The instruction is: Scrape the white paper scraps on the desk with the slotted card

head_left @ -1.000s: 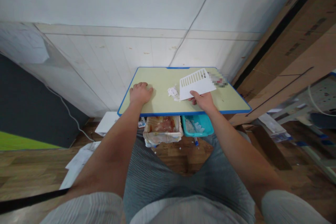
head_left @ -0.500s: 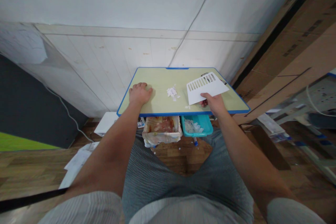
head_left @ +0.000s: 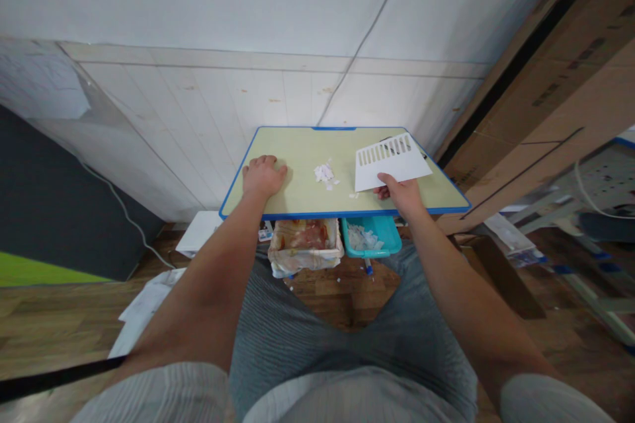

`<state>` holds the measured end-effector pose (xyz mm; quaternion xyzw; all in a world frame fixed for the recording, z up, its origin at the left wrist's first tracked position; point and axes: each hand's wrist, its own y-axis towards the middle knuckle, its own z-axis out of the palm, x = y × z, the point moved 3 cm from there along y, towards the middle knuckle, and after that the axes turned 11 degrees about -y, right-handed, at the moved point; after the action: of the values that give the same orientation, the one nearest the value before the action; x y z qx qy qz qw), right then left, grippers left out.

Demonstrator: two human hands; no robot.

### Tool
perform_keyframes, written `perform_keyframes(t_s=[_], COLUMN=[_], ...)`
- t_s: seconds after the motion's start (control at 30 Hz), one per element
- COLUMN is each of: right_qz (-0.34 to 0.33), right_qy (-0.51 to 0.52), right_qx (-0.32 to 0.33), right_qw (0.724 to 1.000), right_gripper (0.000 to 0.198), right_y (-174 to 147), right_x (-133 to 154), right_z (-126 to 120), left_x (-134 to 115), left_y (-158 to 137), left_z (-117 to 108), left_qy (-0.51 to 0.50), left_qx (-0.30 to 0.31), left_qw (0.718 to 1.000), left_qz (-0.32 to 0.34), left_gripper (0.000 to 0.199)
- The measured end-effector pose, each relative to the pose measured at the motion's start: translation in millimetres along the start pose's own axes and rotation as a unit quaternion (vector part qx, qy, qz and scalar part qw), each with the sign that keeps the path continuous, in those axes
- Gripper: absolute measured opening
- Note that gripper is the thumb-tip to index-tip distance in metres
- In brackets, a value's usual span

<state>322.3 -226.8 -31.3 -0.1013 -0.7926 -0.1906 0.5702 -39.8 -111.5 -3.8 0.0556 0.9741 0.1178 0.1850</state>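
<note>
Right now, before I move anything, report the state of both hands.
Left hand: open, palm down on the table, with nothing visible in it.
Right hand: closed on the white slotted sheet, thumb on top.

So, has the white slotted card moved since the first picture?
Yes, the white card has moved to the right, judged against the table.

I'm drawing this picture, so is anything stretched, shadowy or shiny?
In the head view, the cardboard at the right looks stretched; in the head view too, the wall dims near it, a faint shadow lies beside the left hand, and the white card shows no strong glare.
</note>
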Motion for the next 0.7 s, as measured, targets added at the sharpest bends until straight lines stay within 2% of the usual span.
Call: perform_keyframes(t_s=[0.5, 0.6, 0.7], right_qz=[-0.024, -0.014, -0.006], right_qy=[-0.019, -0.019, -0.014], right_qx=[-0.071, -0.056, -0.006], right_qw=[0.997, 0.998, 1.000], right_gripper=[0.030, 0.026, 0.023], right_y=[-3, -8, -11], right_x=[-7, -8, -5], right_z=[-8, -16, -22], left_x=[0, 0, 0], left_y=[0, 0, 1], left_z=[0, 1, 1], left_qy=[-0.005, -0.009, -0.007], left_qx=[0.000, 0.001, -0.006], left_qw=[1.000, 1.000, 1.000], left_qz=[-0.007, -0.006, 0.000], left_gripper=[0.061, 0.060, 0.061])
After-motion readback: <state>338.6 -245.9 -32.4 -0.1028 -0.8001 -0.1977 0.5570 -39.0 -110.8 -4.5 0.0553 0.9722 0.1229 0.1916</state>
